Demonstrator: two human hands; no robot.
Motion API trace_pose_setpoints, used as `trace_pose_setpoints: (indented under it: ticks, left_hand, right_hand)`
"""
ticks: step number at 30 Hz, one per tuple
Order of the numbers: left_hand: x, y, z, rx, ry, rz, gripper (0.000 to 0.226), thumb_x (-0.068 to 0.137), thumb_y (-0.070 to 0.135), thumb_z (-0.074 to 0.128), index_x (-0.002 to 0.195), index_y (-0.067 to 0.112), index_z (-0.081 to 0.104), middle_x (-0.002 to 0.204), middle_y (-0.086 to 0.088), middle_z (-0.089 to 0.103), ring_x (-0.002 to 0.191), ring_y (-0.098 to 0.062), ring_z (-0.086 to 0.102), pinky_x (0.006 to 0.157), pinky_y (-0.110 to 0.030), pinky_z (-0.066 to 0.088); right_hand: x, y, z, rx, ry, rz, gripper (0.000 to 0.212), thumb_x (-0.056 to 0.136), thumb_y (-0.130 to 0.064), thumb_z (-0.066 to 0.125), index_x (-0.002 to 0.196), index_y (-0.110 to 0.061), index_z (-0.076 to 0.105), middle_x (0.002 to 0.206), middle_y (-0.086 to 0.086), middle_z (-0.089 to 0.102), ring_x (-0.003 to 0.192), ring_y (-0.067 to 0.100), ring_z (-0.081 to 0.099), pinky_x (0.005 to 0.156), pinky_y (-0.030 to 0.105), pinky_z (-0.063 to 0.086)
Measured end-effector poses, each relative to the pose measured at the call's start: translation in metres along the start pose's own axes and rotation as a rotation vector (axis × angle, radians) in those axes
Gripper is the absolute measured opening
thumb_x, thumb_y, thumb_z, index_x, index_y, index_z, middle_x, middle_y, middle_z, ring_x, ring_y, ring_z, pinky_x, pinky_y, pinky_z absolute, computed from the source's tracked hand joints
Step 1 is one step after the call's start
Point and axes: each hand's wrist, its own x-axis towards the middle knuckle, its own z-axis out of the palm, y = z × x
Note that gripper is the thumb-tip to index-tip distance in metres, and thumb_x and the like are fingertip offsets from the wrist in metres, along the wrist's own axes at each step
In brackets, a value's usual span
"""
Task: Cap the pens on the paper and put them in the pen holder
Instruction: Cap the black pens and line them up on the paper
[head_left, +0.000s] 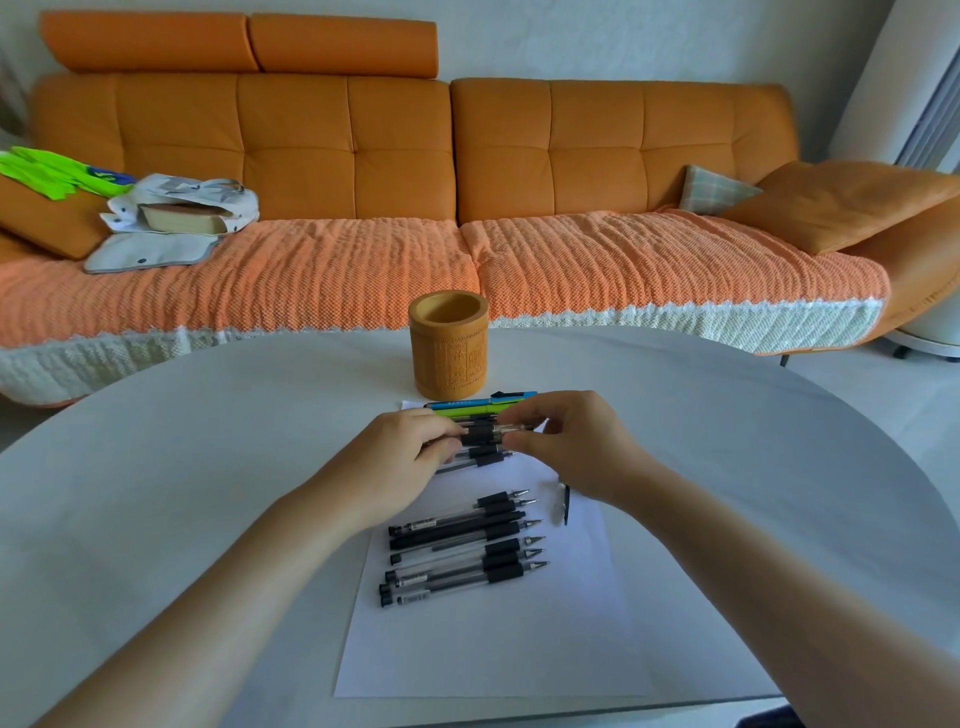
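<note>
While a black-gripped pen (479, 436) lies among others at the paper's (493, 649) far end, the left hand's (402, 454) fingers curl onto it and the right hand's (566, 447) thumb and forefinger pinch its clear end. Nearer lies a row of uncapped pens (462, 551). Beyond the paper, the pen holder (449, 345) stands upright on the bench (208, 467), an orange sofa (571, 156) behind.

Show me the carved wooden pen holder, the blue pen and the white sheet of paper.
carved cylindrical tan pen holder (450, 358), head view, front wall.
blue pen (460, 404), head view, middle of barrel.
white sheet of paper (493, 649), head view, bare near part.
</note>
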Motion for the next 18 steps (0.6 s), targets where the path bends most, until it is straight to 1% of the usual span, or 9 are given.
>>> trace_pose_setpoints:
  ticks: [1, 3, 6, 10, 11, 13, 15, 17, 18]
  left_hand:
    - [0.0, 0.0, -0.001, 0.006, 0.003, 0.008, 0.024, 0.097, 0.023, 0.052, 0.078, 0.037, 0.059, 0.083, 0.013, 0.057, 0.079, 0.0, 0.055, 0.063, -0.011, 0.035]
    - [-0.001, 0.0, -0.003, 0.007, 0.012, 0.026, 0.026, 0.096, 0.022, 0.055, 0.073, 0.034, 0.059, 0.079, 0.011, 0.056, 0.077, 0.0, 0.055, 0.064, -0.011, 0.037]
    - [-0.001, 0.001, -0.004, 0.007, 0.035, 0.055, 0.022, 0.094, 0.02, 0.058, 0.074, 0.027, 0.065, 0.077, 0.011, 0.057, 0.078, -0.001, 0.055, 0.064, -0.011, 0.037]
    - [-0.003, 0.0, -0.005, -0.003, 0.069, 0.098, 0.017, 0.091, 0.017, 0.062, 0.079, 0.025, 0.071, 0.078, 0.01, 0.059, 0.078, -0.003, 0.056, 0.066, -0.013, 0.039]
    - [-0.004, 0.0, -0.004, -0.005, 0.081, 0.111, 0.015, 0.091, 0.016, 0.064, 0.081, 0.024, 0.073, 0.077, 0.009, 0.059, 0.079, -0.004, 0.056, 0.066, -0.013, 0.04]
    - [-0.004, 0.0, -0.004, -0.017, 0.117, 0.137, 0.011, 0.088, 0.015, 0.067, 0.091, 0.017, 0.076, 0.077, 0.008, 0.061, 0.079, -0.005, 0.057, 0.066, -0.016, 0.042]
    - [-0.005, 0.001, -0.005, -0.034, 0.157, 0.153, 0.015, 0.085, 0.012, 0.07, 0.098, 0.017, 0.077, 0.078, 0.011, 0.061, 0.076, -0.003, 0.058, 0.064, -0.015, 0.042]
    - [-0.004, 0.001, -0.008, -0.033, 0.185, 0.161, 0.02, 0.082, 0.011, 0.074, 0.099, 0.02, 0.077, 0.08, 0.014, 0.062, 0.075, 0.001, 0.058, 0.065, -0.01, 0.041]
    - [-0.003, 0.0, -0.009, -0.025, 0.195, 0.16, 0.021, 0.081, 0.011, 0.075, 0.099, 0.021, 0.077, 0.082, 0.014, 0.063, 0.076, 0.001, 0.059, 0.066, -0.01, 0.042]
  right_hand:
    - [0.0, 0.0, -0.001, 0.014, 0.0, 0.011, 0.013, 0.085, -0.026, 0.073, 0.098, -0.026, 0.077, 0.058, -0.024, 0.062, 0.052, -0.006, 0.052, 0.049, 0.008, 0.038]
    - [0.0, 0.0, -0.003, 0.027, -0.011, 0.012, 0.01, 0.086, -0.025, 0.073, 0.095, -0.025, 0.078, 0.053, -0.03, 0.06, 0.049, -0.003, 0.052, 0.048, 0.009, 0.039]
    - [-0.003, -0.001, -0.001, 0.026, -0.008, 0.004, 0.009, 0.086, -0.024, 0.073, 0.092, -0.027, 0.078, 0.054, -0.032, 0.06, 0.047, 0.0, 0.05, 0.047, 0.01, 0.038]
    - [-0.01, -0.005, 0.003, 0.033, 0.005, -0.011, 0.009, 0.088, -0.021, 0.071, 0.092, -0.023, 0.078, 0.053, -0.034, 0.058, 0.051, -0.008, 0.052, 0.047, 0.006, 0.037]
    - [-0.011, -0.006, 0.003, 0.045, 0.012, -0.015, 0.009, 0.088, -0.02, 0.07, 0.092, -0.021, 0.078, 0.055, -0.031, 0.061, 0.051, -0.007, 0.052, 0.048, 0.007, 0.037]
    - [-0.012, -0.008, 0.002, 0.096, 0.008, -0.007, 0.009, 0.089, -0.02, 0.069, 0.09, -0.02, 0.078, 0.059, -0.019, 0.066, 0.045, -0.001, 0.05, 0.045, 0.009, 0.036]
    - [-0.012, -0.009, 0.003, 0.178, -0.033, 0.048, 0.01, 0.091, -0.021, 0.067, 0.087, -0.021, 0.076, 0.062, -0.01, 0.068, 0.041, 0.005, 0.043, 0.045, 0.016, 0.038]
    - [-0.012, -0.011, 0.005, 0.194, -0.096, 0.095, 0.013, 0.092, -0.024, 0.064, 0.083, -0.026, 0.073, 0.064, -0.007, 0.069, 0.046, 0.013, 0.043, 0.047, 0.024, 0.042]
    - [-0.012, -0.012, 0.007, 0.165, -0.12, 0.093, 0.014, 0.093, -0.026, 0.063, 0.082, -0.027, 0.072, 0.066, -0.007, 0.07, 0.047, 0.013, 0.044, 0.047, 0.024, 0.043]
